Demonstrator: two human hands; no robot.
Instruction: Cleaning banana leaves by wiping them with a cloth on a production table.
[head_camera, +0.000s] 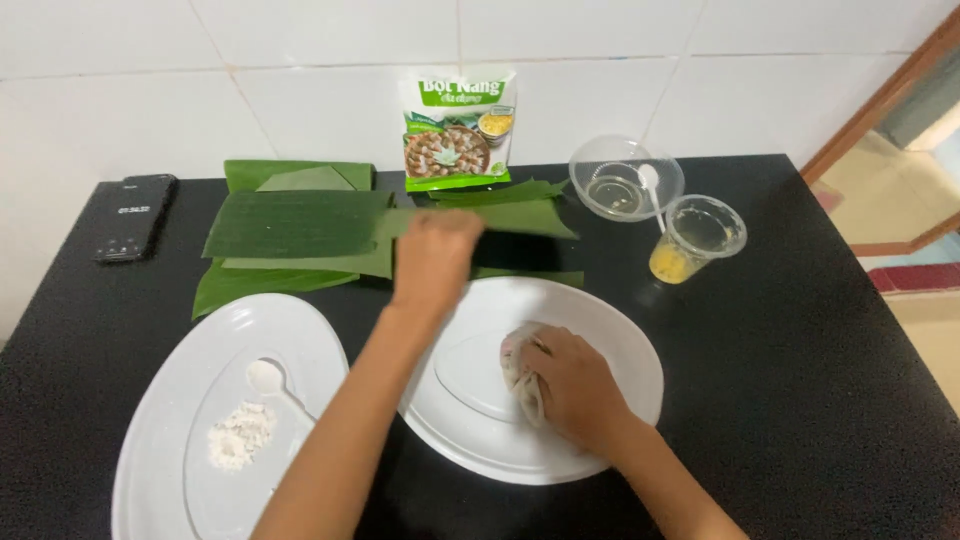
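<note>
Right hand gripped pale dough lump on white oval plate; left hand, loosely curled, reached over green banana-leaf strips, likely picking one next.

Left hand: arm stretched forward from lower frame edge, forearm bare, running diagonally up and right. Back of hand toward camera, fingers pointing away and curled down, fingertips hidden. Outline slightly blurred. Whether it grips anything: cannot tell.

Right hand: forearm enters from lower right, angled up and left. Wrist bent, knuckles up, fingers curled inward into closed grasp, thumb side toward left.

Hands apart, left farther forward than right; forearms not crossing.
</note>
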